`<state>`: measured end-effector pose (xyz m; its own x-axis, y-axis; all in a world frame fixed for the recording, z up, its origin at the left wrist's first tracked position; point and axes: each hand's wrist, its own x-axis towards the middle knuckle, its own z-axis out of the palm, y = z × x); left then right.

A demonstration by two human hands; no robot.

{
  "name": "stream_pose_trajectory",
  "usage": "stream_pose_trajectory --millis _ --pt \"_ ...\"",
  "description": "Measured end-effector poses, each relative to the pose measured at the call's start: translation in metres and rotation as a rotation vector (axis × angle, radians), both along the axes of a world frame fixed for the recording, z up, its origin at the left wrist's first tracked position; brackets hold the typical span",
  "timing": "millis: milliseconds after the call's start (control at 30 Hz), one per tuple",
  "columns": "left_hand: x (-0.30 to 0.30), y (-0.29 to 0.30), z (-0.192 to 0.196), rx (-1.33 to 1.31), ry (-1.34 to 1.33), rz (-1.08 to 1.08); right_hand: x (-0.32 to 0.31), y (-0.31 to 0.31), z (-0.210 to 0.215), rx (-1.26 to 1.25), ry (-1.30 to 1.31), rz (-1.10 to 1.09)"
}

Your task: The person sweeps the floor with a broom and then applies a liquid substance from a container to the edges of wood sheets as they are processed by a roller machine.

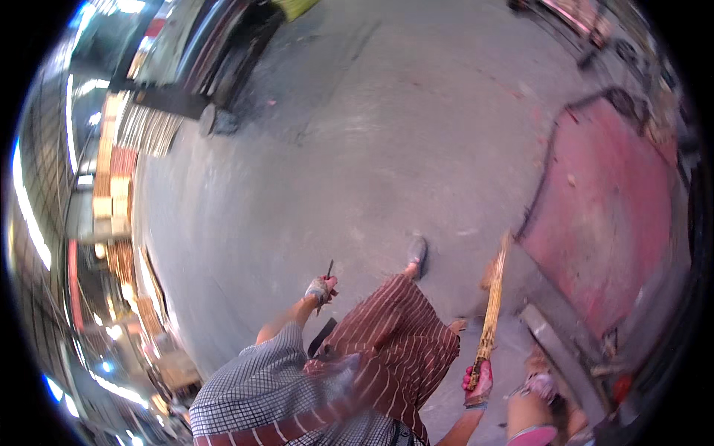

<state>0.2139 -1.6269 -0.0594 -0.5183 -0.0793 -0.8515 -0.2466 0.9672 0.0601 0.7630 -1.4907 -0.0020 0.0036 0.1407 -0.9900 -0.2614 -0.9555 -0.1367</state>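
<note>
Head: stick [491, 312] in right grip [480, 384]

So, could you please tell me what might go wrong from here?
The long yellowish stick in the right hand could knock the red surface, which its far end appears close to. The thin dark tool in the left hand might snag the striped cloth if that hand swings inward.
</note>
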Motion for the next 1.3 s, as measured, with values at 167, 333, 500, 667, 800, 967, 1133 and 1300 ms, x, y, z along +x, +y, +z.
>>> stream_pose_trajectory --millis 167,333,500,667,800,967,1133,1300 --pt "-0.061 0.024 0.032 0.054 0.067 0.164 -0.122 0.106 -0.003 0.502 -0.048 0.556" --pt "-0.109 -0.02 0.054 0.101 0.162 0.394 -0.252 0.201 -0.044 0.249 0.142 0.865" --pt "-0.064 -0.113 0.04 -0.068 0.138 0.746 -0.396 0.284 -0.127 0.371 0.225 0.996" --pt "-0.03 -0.125 0.036 -0.138 0.043 0.837 -0.591 0.309 -0.128 0.311 0.395 1.298" --pt "-0.056 -0.095 0.026 -0.157 -0.035 0.798 -0.713 0.306 -0.163 0.307 0.288 1.372" --pt "-0.136 -0.04 0.029 -0.05 -0.032 0.821 -0.695 0.374 -0.275 0.273 0.064 1.338" --pt "-0.212 -0.02 0.021 -0.092 -0.037 0.806 -0.545 0.53 -0.24 0.219 -0.363 1.077" --pt "-0.279 0.048 0.007 -0.046 -0.049 0.821 -0.529 0.603 -0.166 0.287 -0.265 0.635"
